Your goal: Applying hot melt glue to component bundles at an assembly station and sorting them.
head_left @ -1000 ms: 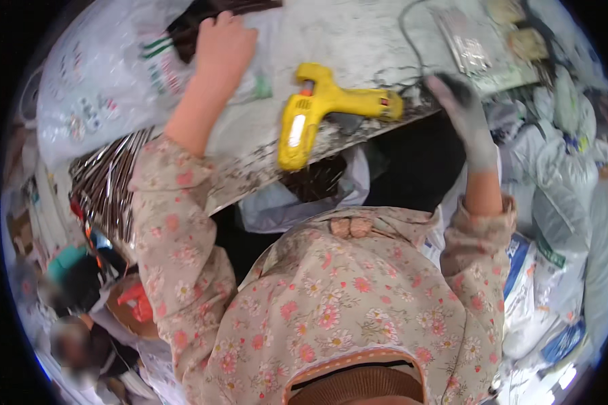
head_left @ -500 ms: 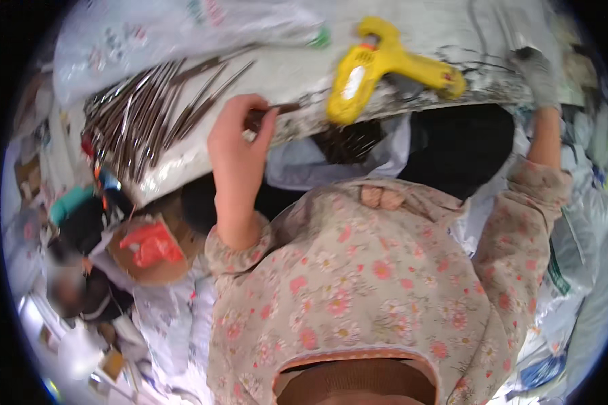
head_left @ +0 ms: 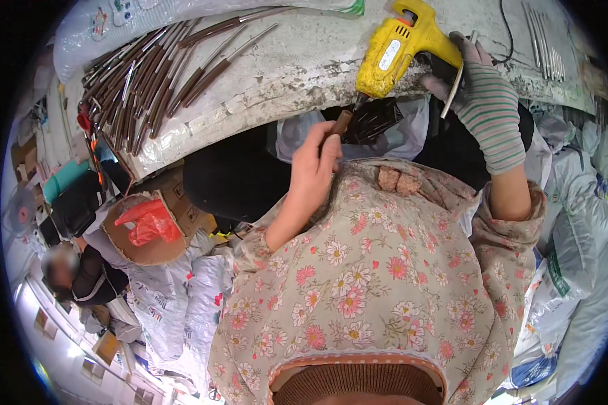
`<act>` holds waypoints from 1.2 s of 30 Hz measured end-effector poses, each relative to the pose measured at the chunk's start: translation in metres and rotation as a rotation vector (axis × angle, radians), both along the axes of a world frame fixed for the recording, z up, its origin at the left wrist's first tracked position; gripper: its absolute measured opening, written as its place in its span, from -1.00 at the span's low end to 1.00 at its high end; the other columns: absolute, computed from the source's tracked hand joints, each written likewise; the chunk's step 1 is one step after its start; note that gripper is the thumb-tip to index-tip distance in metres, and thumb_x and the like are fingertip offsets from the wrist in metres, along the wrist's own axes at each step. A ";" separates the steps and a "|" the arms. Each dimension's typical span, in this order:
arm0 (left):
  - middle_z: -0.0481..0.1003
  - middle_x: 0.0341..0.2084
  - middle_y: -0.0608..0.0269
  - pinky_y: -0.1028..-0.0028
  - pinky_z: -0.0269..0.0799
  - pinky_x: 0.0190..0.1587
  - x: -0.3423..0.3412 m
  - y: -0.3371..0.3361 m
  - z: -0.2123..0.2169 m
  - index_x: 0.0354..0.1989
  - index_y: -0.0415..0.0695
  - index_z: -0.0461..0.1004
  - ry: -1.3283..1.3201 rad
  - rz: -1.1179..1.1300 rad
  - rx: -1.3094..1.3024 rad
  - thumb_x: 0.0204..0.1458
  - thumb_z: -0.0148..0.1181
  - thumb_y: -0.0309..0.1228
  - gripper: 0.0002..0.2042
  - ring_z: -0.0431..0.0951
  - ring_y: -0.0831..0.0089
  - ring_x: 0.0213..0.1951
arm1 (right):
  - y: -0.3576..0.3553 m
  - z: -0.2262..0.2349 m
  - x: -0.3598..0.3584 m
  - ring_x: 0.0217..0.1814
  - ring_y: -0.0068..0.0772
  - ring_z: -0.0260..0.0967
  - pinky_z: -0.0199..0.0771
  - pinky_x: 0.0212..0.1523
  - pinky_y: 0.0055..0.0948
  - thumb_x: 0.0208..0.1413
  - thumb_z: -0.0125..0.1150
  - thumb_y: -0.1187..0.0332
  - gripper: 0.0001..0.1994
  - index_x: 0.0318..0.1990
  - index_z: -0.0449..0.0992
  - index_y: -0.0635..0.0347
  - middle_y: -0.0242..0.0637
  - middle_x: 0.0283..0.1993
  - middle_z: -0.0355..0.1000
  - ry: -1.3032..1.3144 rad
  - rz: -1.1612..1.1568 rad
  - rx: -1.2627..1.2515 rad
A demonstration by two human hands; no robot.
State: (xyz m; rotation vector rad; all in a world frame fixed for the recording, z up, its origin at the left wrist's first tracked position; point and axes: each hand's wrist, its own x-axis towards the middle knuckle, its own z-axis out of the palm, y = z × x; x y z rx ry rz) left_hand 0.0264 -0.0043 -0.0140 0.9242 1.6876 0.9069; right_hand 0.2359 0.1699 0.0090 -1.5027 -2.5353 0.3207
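My bare left hand (head_left: 313, 158) pinches a short brown handle (head_left: 342, 123) whose end sits just below the nozzle of a yellow glue gun (head_left: 385, 57). Whether the nozzle touches the handle I cannot tell. My right hand (head_left: 490, 101), in a grey striped glove, is closed about the glue gun's grip and also holds a thin metal rod (head_left: 452, 92) that slants down across the fingers. Part of the grip is hidden by that hand. Many brown-handled metal tools (head_left: 148, 81) lie piled on the white worktable (head_left: 263, 88) to the left.
Below the table edge, a white plastic bag (head_left: 415, 128) holds several dark brown pieces. Thin metal rods (head_left: 544, 44) lie at the far right, near a black cord (head_left: 508, 34). A carton (head_left: 172, 250) with a red bag stands at left; another person (head_left: 98, 277) is beyond.
My left hand has moved right with the brown handle, to the glue gun's nozzle. My right hand has come in from the far right with a metal rod and taken the gun's grip.
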 end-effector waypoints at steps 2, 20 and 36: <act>0.32 -0.59 0.37 0.65 0.20 -0.53 0.005 0.004 0.002 -0.16 -0.25 0.31 -0.183 -0.011 -0.035 0.15 -0.15 -0.40 -0.80 0.27 0.67 -0.61 | 0.001 -0.004 -0.001 -0.09 -0.06 0.33 0.38 -0.15 -0.25 -0.23 0.27 0.00 -0.27 0.13 0.15 0.04 -0.09 -0.03 0.24 -0.134 -0.077 -0.009; 0.34 -0.62 0.31 0.65 0.19 -0.57 0.005 0.021 0.003 -0.16 -0.27 0.30 -0.254 -0.082 -0.039 0.15 -0.17 -0.42 -0.80 0.27 0.66 -0.67 | 0.022 -0.012 0.012 -0.09 -0.04 0.33 0.38 -0.14 -0.25 -0.19 0.28 0.20 -0.40 0.09 0.23 0.01 -0.14 -0.08 0.34 -0.039 0.076 -0.022; 0.38 -0.52 0.27 0.63 0.27 -0.41 -0.001 0.002 0.006 -0.11 -0.27 0.29 -0.280 -0.059 0.017 0.16 -0.15 -0.40 -0.77 0.34 0.62 -0.51 | 0.002 -0.004 0.001 -0.12 -0.11 0.36 0.38 -0.12 -0.30 -0.12 0.24 0.19 -0.39 0.14 0.19 -0.01 -0.21 -0.06 0.34 0.115 0.065 0.000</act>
